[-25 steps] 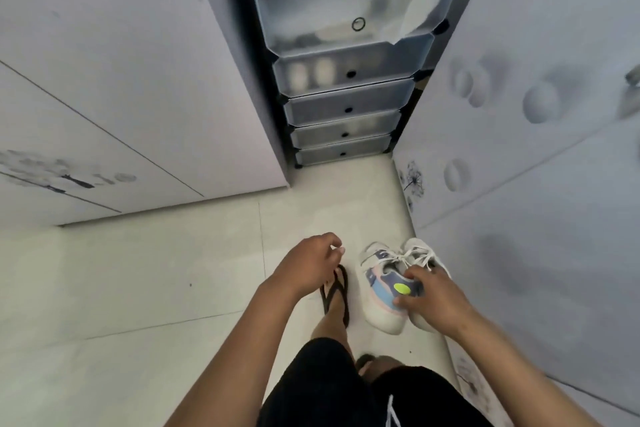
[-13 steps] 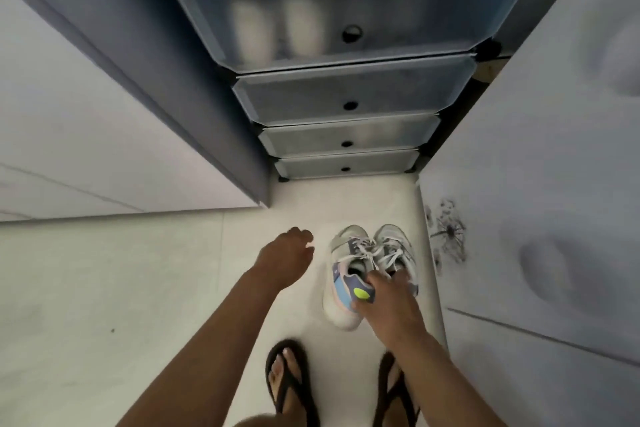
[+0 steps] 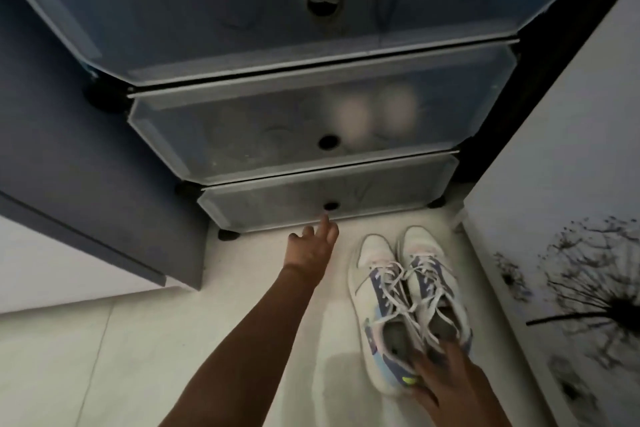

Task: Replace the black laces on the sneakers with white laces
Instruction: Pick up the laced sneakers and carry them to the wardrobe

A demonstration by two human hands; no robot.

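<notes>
The left hand (image 3: 313, 248) is now reaching out with fingers straight and spread, index fingertip just below the round pull hole (image 3: 330, 206) of the bottom drawer (image 3: 325, 196) of the shoe cabinet (image 3: 311, 107); half a second ago it was hovering loosely curled beside the shoes, well short of that drawer. The head has also dropped and moved in closer, so the cabinet is filling most of the view.

The right hand (image 3: 446, 381) is still gripping the sneakers (image 3: 407, 302) at their heel end, fingers tucked into the shoe openings, holding the pair together. The pair is sitting on the floor tiles (image 3: 104, 357) in front of the bottom drawer, toes pointing at it, to the right of the reaching hand.

The laces (image 3: 408, 288) on the pair are looking white, not black, so the relacing is probably finished and this is looking like putting the shoes away. The drawer front is still closed. Next move likely: hook a finger in the pull hole and open it. The upper drawer is showing blurred pale shoes behind its frosted panel.
</notes>
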